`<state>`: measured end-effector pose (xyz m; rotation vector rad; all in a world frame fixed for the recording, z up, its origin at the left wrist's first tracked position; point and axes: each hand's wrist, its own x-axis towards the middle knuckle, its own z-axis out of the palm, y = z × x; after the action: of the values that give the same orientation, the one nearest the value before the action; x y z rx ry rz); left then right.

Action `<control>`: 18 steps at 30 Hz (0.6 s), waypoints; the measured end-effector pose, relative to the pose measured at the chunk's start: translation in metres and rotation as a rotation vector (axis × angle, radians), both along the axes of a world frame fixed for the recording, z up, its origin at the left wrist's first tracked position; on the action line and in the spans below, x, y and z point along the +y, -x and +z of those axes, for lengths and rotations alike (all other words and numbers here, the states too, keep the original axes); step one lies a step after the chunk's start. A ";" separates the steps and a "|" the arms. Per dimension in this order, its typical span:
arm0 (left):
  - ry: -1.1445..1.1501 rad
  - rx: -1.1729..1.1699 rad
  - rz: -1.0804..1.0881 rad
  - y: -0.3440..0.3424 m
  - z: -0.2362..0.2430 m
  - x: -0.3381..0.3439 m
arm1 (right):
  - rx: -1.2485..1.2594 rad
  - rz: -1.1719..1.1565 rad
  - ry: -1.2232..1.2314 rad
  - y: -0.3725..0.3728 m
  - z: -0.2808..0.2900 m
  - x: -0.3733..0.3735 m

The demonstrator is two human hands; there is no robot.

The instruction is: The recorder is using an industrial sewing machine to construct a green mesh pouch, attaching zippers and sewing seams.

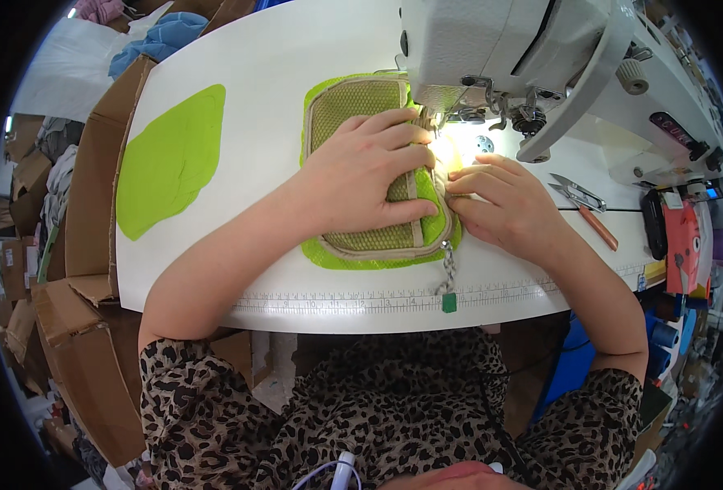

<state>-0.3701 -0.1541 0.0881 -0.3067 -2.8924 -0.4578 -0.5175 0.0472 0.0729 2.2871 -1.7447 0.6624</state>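
A rounded lime-green fabric piece with an olive mesh panel (pixel 337 122) and beige edging lies under the sewing machine head (pixel 492 49). My left hand (pixel 369 167) rests flat on the mesh, fingers spread, their tips close to the lit needle area. Along the right edge of the piece, my right hand (pixel 500 200) has its fingers bent together and pinching the beige edging (pixel 439 175); the fingertips' undersides are hidden. A short metal chain (pixel 449 261) hangs from the lower right corner of the piece.
Another lime-green fabric piece (pixel 169 163) lies on the white table at the left. Thread snips (pixel 578 192) and an orange-handled tool (pixel 598 229) lie right of my right hand. A ruler strip (pixel 345 304) with a green tab (pixel 449 303) follows the front edge. Cardboard boxes (pixel 100 188) stand left.
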 end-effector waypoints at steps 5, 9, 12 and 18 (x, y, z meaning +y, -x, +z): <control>0.038 0.038 0.015 0.009 0.000 -0.009 | -0.059 -0.063 0.013 0.006 -0.002 -0.006; 0.062 0.042 0.018 0.007 -0.001 -0.010 | -0.070 -0.060 0.005 0.006 -0.009 -0.007; 0.094 0.087 0.004 0.004 -0.001 -0.006 | -0.055 -0.069 0.021 0.002 -0.004 -0.005; 0.006 -0.041 -0.161 -0.013 0.018 0.013 | -0.019 -0.095 -0.022 -0.004 0.005 0.008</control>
<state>-0.3573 -0.1415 0.1057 -0.5400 -2.9218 -0.4871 -0.5131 0.0548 0.0778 2.2023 -1.8651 0.6519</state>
